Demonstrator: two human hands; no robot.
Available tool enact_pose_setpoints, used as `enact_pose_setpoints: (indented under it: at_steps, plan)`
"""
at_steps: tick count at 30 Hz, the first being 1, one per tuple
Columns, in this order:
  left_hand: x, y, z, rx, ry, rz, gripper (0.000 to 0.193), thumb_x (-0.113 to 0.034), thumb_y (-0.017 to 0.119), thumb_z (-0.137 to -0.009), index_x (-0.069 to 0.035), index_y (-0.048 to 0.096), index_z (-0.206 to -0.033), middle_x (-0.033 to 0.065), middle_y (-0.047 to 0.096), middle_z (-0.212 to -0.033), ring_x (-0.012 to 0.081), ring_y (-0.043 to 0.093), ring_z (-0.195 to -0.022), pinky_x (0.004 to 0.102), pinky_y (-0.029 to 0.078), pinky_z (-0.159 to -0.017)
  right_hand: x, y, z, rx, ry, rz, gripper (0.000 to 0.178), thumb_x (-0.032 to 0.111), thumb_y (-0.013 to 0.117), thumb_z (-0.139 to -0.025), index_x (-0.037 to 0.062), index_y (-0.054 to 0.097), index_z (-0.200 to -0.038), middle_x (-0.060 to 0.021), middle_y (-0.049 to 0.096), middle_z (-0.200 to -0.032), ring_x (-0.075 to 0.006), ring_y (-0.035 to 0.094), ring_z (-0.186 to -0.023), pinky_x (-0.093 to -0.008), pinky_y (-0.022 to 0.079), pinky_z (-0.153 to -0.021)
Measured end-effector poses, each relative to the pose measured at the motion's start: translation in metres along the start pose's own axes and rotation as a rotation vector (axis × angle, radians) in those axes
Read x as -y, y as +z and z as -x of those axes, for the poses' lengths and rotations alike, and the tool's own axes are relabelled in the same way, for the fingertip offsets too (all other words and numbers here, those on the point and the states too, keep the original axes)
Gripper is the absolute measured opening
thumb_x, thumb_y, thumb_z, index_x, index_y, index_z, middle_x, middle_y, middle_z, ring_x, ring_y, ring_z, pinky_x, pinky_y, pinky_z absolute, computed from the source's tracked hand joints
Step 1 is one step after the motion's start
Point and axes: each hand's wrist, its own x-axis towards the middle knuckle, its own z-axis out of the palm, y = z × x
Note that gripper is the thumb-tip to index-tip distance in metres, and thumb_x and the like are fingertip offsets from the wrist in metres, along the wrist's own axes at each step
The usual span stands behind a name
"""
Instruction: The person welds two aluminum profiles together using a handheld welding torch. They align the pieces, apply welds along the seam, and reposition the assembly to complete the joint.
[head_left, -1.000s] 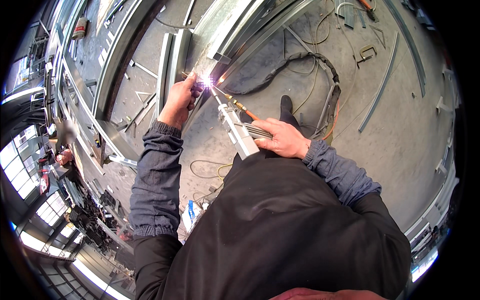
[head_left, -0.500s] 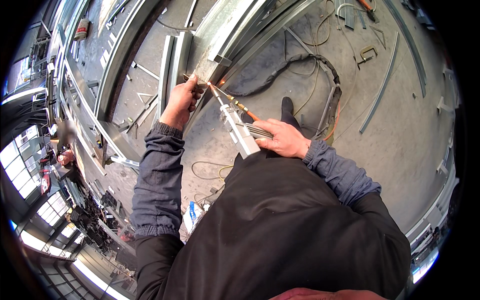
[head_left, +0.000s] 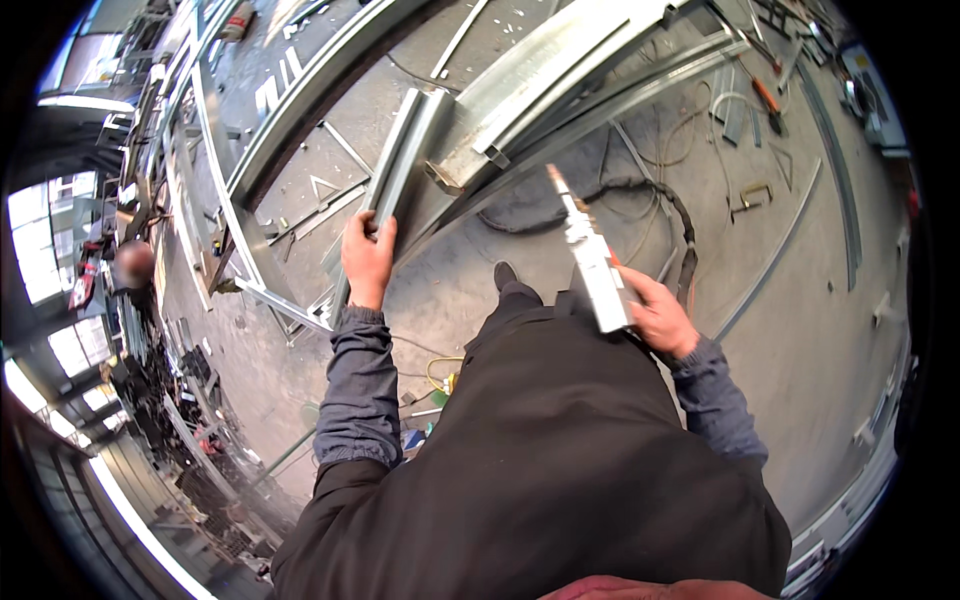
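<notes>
- Left hand (head_left: 367, 258) is clamped on the near end of a short grey steel channel (head_left: 400, 160), which lies across the long frame beams (head_left: 560, 70).
- Right hand (head_left: 655, 315) is wrapped around the silver welding torch (head_left: 590, 260), nozzle up and away from the steel, with open air between tip and beam.
- A black hose (head_left: 640, 190) loops over the concrete floor (head_left: 800, 330) just behind the torch, with thin cables beside it.
- Loose metal strips (head_left: 770, 255) and a small clamp (head_left: 750, 195) scatter to the right.
- The person's dark boot (head_left: 505, 275) stands between the hands.
- More framing crowds the left side; the bare floor lies to the right.
</notes>
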Motion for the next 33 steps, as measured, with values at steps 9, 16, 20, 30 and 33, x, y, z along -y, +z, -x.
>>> enact_pose_setpoints:
  at_steps: [9, 16, 20, 30, 33]
  plan:
    - [0.064, -0.009, 0.015, 0.164, -0.087, -0.494, 0.134, -0.038, 0.096, -0.071, -0.006, 0.019, -0.176, 0.0253, 0.054, -0.155, 0.0455, 0.050, -0.146, 0.0570, 0.042, -0.121, 0.049, -0.085, 0.009, -0.207, -0.058, -0.131, 0.054, 0.014, 0.063, -0.109, 0.0006, 0.052, -0.160, -0.0023, 0.069, -0.114, -0.0121, 0.068, -0.093, -0.0305, 0.058, -0.083]
    - [0.068, 0.001, 0.011, 0.219, -0.118, -0.426, 0.122, -0.028, 0.090, -0.071, -0.006, 0.028, -0.173, 0.0201, 0.060, -0.140, 0.0434, 0.056, -0.131, 0.0559, 0.048, -0.111, 0.066, -0.103, -0.037, -0.402, -0.123, -0.134, 0.044, 0.022, 0.060, -0.112, 0.0019, 0.057, -0.150, -0.0039, 0.069, -0.100, -0.0149, 0.070, -0.080, -0.0325, 0.060, -0.073]
    - [0.074, 0.001, 0.008, 0.197, -0.035, -0.373, 0.107, -0.029, 0.090, -0.071, -0.001, 0.042, -0.162, 0.0218, 0.061, -0.135, 0.0443, 0.057, -0.129, 0.0552, 0.048, -0.110, 0.076, -0.127, -0.065, -0.384, -0.169, -0.034, 0.054, 0.027, 0.067, -0.110, 0.0016, 0.054, -0.156, -0.0032, 0.070, -0.103, -0.0140, 0.070, -0.084, -0.0325, 0.061, -0.076]
    - [0.073, -0.044, -0.030, 0.511, -0.237, 0.233, 0.107, -0.025, 0.091, -0.068, 0.013, 0.044, -0.157, 0.0289, 0.066, -0.140, 0.0367, 0.064, -0.133, 0.0408, 0.048, -0.117, 0.138, -0.173, -0.119, -0.369, -0.238, -0.135, 0.087, 0.059, 0.077, -0.102, 0.0044, 0.049, -0.164, -0.0027, 0.069, -0.111, -0.0131, 0.069, -0.088, -0.0334, 0.062, -0.078]
    - [0.050, -0.060, -0.040, 0.520, -0.244, 0.292, 0.109, -0.023, 0.092, -0.069, 0.013, 0.041, -0.159, 0.0262, 0.065, -0.141, 0.0329, 0.065, -0.131, 0.0392, 0.048, -0.116, 0.138, -0.199, -0.127, -0.384, -0.261, -0.130, 0.085, 0.057, 0.075, -0.104, 0.0060, 0.049, -0.166, -0.0003, 0.067, -0.111, -0.0106, 0.067, -0.089, -0.0318, 0.063, -0.078]
